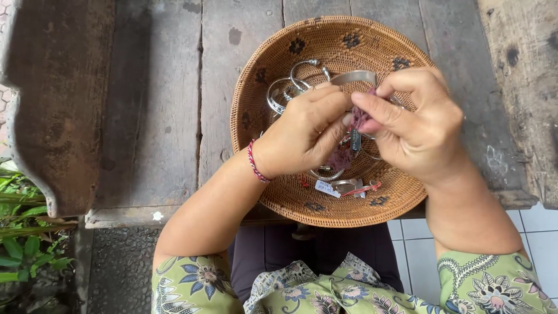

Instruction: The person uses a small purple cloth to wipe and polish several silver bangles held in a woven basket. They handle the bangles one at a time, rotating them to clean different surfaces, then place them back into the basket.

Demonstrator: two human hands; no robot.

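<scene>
At the bottom of the frame, green floral-patterned sleeves [325,291] covered the person's upper arms, above dark trousers [325,247] and pale floor tiles [537,232] at the lower right. Green plant leaves [23,244] showed at the lower left.

Above these, at the centre of the frame, both hands met over a round woven rattan basket [279,52] with dark flower motifs. The left hand [302,131], with a red-and-white braided cord bracelet [254,164] at its wrist, was closed around a flat silver metal cuff bangle [353,77], whose band rose above the fingers. The right hand [415,119] pinched a small purplish-pink cloth [358,118] against that bangle, fingers drawn close together; a loose end of the cloth hung down below the left hand.

Inside the basket, several silver wire bangles [288,90] lay at its upper left, and a silver piece with a small white tag [327,188] sat near its lower rim.

Beyond, the basket rested on a weathered grey wooden plank table [157,104], which filled the upper frame.
</scene>
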